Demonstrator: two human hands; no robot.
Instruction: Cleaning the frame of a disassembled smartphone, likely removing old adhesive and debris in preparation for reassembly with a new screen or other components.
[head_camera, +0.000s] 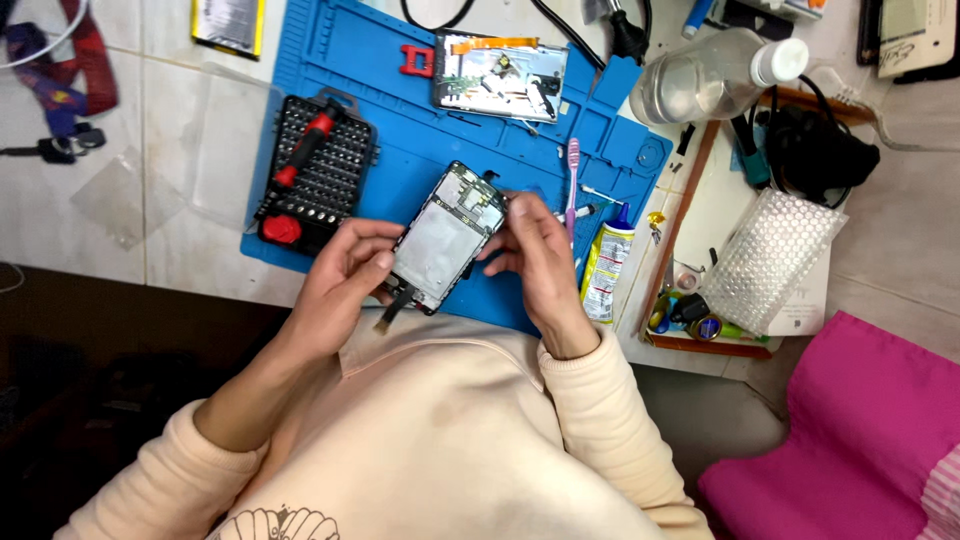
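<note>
While held over the near edge of the blue repair mat, opened phone frame grasped in both grips: left hand clenched on lower edge, right hand pinching upper side. Back cover already off, board exposed, flex cable dangling; reassembly not done. Beyond, on the worktop: screwdriver bit set, glue tube, removed phone part.

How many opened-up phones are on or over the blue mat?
2: one opened phone frame held in the left hand and right hand; another opened phone lying at the blue mat's far edge.
</note>
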